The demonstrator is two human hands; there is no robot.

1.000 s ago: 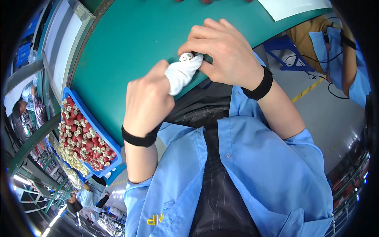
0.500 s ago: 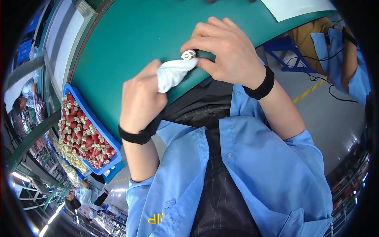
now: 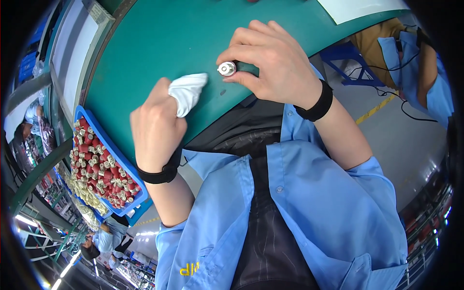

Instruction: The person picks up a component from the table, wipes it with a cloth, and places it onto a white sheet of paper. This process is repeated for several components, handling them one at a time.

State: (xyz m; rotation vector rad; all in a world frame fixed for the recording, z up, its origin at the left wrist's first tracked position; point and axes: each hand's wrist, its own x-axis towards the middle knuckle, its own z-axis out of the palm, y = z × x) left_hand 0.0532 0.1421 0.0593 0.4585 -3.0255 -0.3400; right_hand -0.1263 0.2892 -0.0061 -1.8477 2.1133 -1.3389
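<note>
Between the thumb and fingers of my right hand (image 3: 273, 67) is a small round metal-ended part (image 3: 226, 68), its silvery end turned up toward me. My left hand (image 3: 157, 113) is closed on a white cloth (image 3: 187, 92), whose folded tip sticks out to the right. A gap of green table (image 3: 145, 53) lies between the cloth and the part. Both hands are over the table's near side. How the fingers of the left hand lie under the cloth is hidden.
At the left, a blue bin (image 3: 108, 140) holds many red parts with metal ends. Beyond it are pale parts in another container. A white sheet (image 3: 355, 8) lies at the table's far right, near a blue stool (image 3: 348, 65) and a seated co-worker's sleeve (image 3: 401, 58).
My left hand has drawn the cloth away from the metal-ended part, to the left and slightly toward me. The right hand has shifted slightly left with the part still held.
</note>
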